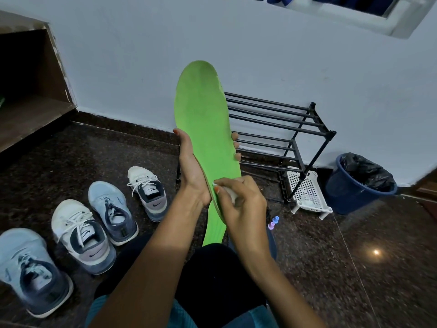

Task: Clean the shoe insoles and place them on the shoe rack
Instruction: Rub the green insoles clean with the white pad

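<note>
I see the green insole [203, 119] held upright in mid-air in front of the black shoe rack [283, 119], toe end up. The left hand [192, 166] grips it at mid-length, thumb on the left edge and fingers [236, 145] curled round behind so that their tips show at the right edge. The right hand [243, 202] pinches a white wipe [229, 191] and presses it on the insole's lower part. On the dark floor [354, 268] to the left stand four sneakers [82, 233]. Right of the rack are a white basket [307, 192] and a blue bin [354, 188].
</note>
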`<state>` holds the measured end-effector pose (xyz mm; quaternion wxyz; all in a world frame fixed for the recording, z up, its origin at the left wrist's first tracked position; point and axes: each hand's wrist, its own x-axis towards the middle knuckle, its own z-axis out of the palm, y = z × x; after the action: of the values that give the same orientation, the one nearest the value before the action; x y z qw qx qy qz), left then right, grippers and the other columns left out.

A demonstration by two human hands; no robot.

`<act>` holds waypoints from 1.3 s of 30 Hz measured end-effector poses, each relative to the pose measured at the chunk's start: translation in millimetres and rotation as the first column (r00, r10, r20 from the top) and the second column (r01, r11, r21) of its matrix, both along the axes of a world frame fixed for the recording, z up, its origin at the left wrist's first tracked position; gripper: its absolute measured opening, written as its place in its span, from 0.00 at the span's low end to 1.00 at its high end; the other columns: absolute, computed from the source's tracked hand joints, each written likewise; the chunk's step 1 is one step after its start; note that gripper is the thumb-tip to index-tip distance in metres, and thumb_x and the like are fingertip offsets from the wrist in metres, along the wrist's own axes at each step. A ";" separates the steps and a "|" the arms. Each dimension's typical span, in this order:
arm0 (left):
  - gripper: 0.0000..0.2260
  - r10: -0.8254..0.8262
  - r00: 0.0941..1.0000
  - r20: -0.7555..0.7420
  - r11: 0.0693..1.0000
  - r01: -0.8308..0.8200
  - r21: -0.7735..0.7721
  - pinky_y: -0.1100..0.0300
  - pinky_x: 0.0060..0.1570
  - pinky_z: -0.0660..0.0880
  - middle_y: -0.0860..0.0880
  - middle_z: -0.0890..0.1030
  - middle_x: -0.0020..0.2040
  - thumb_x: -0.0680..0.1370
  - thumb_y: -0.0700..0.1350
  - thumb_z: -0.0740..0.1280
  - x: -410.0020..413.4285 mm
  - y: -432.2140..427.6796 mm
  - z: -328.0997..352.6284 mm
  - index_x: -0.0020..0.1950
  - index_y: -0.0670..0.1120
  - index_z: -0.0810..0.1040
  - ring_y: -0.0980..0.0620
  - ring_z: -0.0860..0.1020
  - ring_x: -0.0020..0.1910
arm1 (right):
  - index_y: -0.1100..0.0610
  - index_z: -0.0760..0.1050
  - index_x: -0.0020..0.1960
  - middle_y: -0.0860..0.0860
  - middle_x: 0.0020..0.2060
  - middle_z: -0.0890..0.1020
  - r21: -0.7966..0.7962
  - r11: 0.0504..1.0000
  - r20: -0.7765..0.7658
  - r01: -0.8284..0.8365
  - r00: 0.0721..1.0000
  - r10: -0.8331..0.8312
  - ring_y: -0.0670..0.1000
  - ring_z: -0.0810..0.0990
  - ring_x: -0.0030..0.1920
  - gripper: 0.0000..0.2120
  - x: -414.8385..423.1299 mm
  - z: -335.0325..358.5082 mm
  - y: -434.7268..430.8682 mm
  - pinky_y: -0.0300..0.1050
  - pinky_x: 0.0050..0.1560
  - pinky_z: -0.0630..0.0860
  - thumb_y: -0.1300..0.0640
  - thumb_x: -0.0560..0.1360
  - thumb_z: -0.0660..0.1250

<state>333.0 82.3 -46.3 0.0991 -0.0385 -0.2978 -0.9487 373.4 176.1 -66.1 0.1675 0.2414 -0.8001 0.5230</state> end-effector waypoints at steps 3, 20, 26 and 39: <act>0.40 -0.011 1.000 -0.004 1.000 0.011 -0.019 0.57 0.36 0.75 0.40 0.79 0.45 0.76 0.70 0.41 0.4 1.2 -0.4 0.53 0.39 0.78 0.46 0.77 0.39 | 0.64 0.81 0.48 0.50 0.38 0.72 0.052 0.997 -0.064 0.062 0.996 -0.059 0.39 0.72 0.40 0.06 -9.8 4.1 2.2 0.24 0.41 0.65 0.68 0.72 0.67; 0.40 -0.002 1.000 0.000 1.000 0.002 -0.001 0.57 0.36 0.75 0.40 0.79 0.44 0.76 0.70 0.41 0.6 1.6 1.2 0.53 0.38 0.78 0.47 0.77 0.38 | 0.63 0.81 0.47 0.46 0.37 0.72 -0.005 1.000 0.019 -0.011 1.000 0.011 0.35 0.73 0.41 0.06 0.2 3.0 1.8 0.24 0.39 0.65 0.68 0.72 0.68; 0.41 -0.015 1.000 0.019 0.998 0.017 -0.063 0.55 0.39 0.76 0.40 0.80 0.46 0.76 0.70 0.40 1.2 4.3 -1.4 0.53 0.39 0.79 0.46 0.78 0.40 | 0.63 0.81 0.49 0.48 0.38 0.70 0.063 0.986 -0.050 0.154 0.987 -0.151 0.36 0.71 0.38 0.06 -24.9 9.0 10.9 0.23 0.40 0.65 0.66 0.73 0.67; 0.40 0.006 1.000 0.007 1.000 -0.006 0.010 0.57 0.35 0.75 0.39 0.78 0.45 0.76 0.71 0.41 -1.2 1.7 0.5 0.54 0.39 0.77 0.46 0.76 0.39 | 0.61 0.82 0.46 0.46 0.37 0.73 -0.042 0.997 0.097 -0.061 0.993 0.065 0.37 0.74 0.41 0.06 7.7 3.3 6.8 0.26 0.37 0.66 0.68 0.72 0.68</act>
<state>331.7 84.0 -45.8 0.1011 -0.0338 -0.2936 -0.9500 381.1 182.9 -62.8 0.1159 0.2372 -0.7890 0.5548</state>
